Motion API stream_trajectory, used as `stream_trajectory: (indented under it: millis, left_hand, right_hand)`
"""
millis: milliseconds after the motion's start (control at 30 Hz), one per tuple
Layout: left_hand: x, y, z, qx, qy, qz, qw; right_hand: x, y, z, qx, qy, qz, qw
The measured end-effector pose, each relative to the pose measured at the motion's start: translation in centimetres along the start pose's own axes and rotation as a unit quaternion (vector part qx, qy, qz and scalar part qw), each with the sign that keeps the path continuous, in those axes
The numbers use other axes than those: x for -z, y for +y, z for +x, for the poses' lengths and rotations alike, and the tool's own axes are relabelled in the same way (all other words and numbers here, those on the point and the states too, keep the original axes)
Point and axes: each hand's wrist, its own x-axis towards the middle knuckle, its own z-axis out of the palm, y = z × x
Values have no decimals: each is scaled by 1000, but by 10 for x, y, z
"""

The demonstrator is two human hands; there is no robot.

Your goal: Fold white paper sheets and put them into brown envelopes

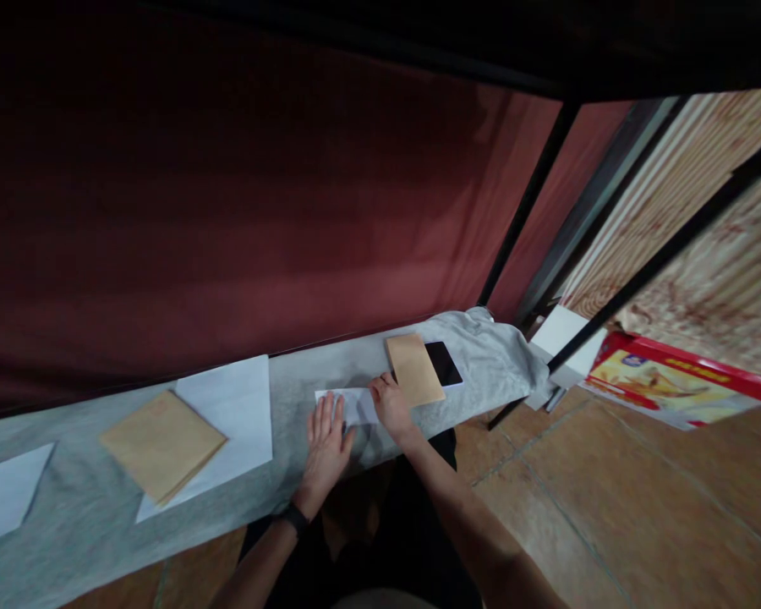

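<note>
Both hands are down on the paper [357,404], a small white slip right in front of the person, right of the bench's [292,376] middle and about midway between its far and near edges. Its long axis runs along the bench, left to right.

The left hand [326,441] lies open and flat, fingers spread, covering the slip's left end. The right hand [391,408] is loosely curled at the slip's right end, fingertips down. Whether it pinches the paper or only touches it cannot be told. The left hand has the fuller contact.

Just beyond the right hand a brown envelope [414,369] lies tilted, overlapping a dark phone [445,362] toward the right end.

Well apart, toward the left end, an envelope stack [161,444] sits on white sheets [238,402].

A grey cloth covers the bench. A dark red curtain [260,194] hangs behind the far edge. The floor [609,507] is tiled, with a red box [665,376] off to the right.
</note>
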Motion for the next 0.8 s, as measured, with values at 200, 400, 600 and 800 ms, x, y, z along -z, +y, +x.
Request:
stream_trajectory:
  millis: [200,400,600,800]
  left_hand:
    - [42,1,43,-1,86,46,995]
    - [13,-15,6,-115,-104,48,987]
    - [-16,-6,-5,-60,-114,-4,992]
    - [-40,14,29,-108,-151,-45,982]
  right_hand:
    - [9,2,-12,89,81,45,992]
    - [-26,16,-63,83,-11,-4,996]
    - [-38,22,-85,74,1,58,996]
    - [-40,26,-85,62,13,102,993]
